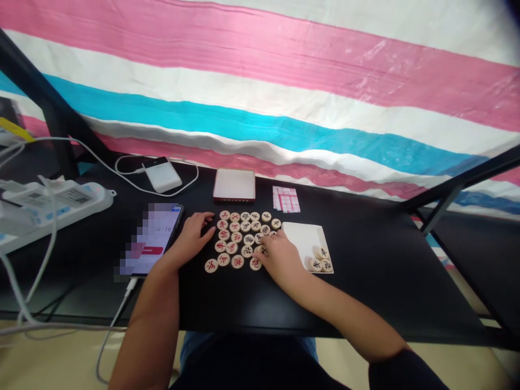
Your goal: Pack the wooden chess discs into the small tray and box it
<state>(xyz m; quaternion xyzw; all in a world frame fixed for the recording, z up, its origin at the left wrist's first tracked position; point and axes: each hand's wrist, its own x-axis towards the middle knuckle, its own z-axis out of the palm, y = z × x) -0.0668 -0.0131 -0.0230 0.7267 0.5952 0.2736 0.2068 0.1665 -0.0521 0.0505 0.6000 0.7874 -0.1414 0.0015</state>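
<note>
1. Xiangqi pieces (238, 238), wooden discs with red and black characters, lie face up in a tight cluster mid-bench (365, 287).
2. Right hand (280, 260): fingers bent down on the cluster's near right edge; grip cannot be confirmed.
3. Left hand (193, 236): open, resting at the cluster's left edge, apparently bounding it.
4. White card (303, 241), right of cluster, keeps three more pieces (319, 260) apart.
5. Phone (156, 238) lies left, beside the left hand; paper slip (286, 199) lies far.

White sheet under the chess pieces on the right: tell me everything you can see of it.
A flat white square sheet, card or stiff paper by its look, lies slightly skewed on the black tabletop, with a thin pale edge. Three cream disc-shaped xiangqi pieces sit clustered at its near right corner; the rest is bare. The person's right hand is at its near left side, though contact cannot be told.
</note>
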